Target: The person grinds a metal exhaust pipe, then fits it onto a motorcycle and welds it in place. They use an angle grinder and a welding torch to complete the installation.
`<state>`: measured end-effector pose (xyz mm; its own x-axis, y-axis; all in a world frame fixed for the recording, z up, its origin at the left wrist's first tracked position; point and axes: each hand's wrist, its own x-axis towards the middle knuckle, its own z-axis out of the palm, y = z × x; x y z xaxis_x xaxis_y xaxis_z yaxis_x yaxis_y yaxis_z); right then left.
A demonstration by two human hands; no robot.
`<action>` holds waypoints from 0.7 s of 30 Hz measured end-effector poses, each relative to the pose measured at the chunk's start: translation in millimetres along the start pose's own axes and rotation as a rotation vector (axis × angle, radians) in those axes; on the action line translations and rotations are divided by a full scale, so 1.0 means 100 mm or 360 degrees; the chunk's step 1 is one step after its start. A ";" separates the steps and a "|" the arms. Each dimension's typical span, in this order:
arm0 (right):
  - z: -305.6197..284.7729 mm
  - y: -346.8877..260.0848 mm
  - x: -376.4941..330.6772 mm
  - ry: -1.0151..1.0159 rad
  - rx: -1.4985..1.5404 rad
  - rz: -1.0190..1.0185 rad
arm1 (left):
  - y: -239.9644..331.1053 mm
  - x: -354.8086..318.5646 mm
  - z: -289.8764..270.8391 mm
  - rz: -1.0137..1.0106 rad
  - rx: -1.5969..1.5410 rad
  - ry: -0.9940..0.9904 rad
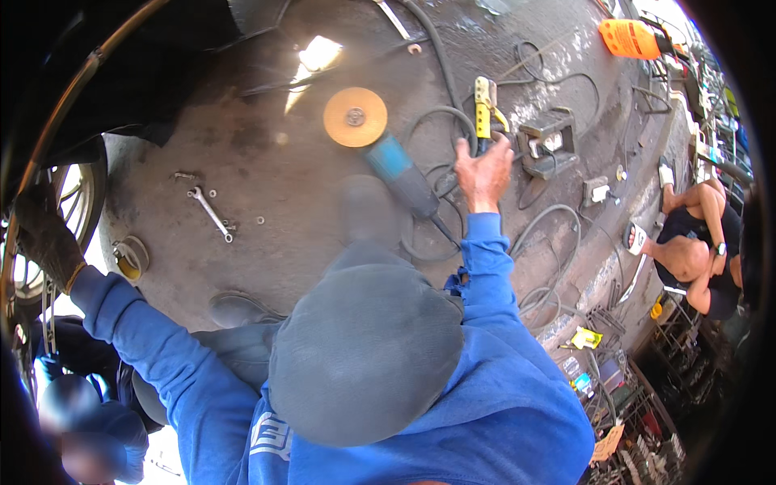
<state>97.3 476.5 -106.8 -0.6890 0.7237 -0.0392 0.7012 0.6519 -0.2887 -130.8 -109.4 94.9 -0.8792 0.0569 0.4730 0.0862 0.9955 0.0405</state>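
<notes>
My right hand (483,173), bare below a blue sleeve, has its thumb and fingers around the black handle of a yellow electrode holder (483,109) on the ground. Left of it lies a teal and black angle grinder (396,166) with an orange disc (356,118), apart from the hand. At the far left my left hand (52,238), in a dark glove, reaches to a rusty curved rod (69,97) beside a spoked wheel (73,190). Its fingers are lost in shadow. A dark grey cap (368,356) covers the lower middle.
A combination wrench (212,214) lies among several nuts, near a tape roll (131,257). Black cables (558,212) loop on the right, by a metal block (548,141). An orange bottle (630,39) stands far right. One person (699,250) sits right; another (89,428) is lower left.
</notes>
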 end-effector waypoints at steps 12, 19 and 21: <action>0.42 0.80 0.31 -0.0157 -0.0006 -0.0116 | 0.41 -0.18 -0.07 -0.0452 -0.0661 0.0510; -0.18 0.84 -0.24 -0.0093 0.0321 -0.0146 | 0.68 -0.14 -0.27 -0.0730 -0.0641 0.0047; -0.36 0.84 -0.42 -0.0030 0.0494 -0.0125 | 0.65 -0.16 -0.23 -0.0627 -0.0689 0.0152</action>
<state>191.4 509.2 -94.9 -0.7440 0.6678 -0.0223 0.5585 0.6032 -0.5694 -100.2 -47.5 110.4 -0.8394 -0.3378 0.4259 -0.0370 0.8171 0.5753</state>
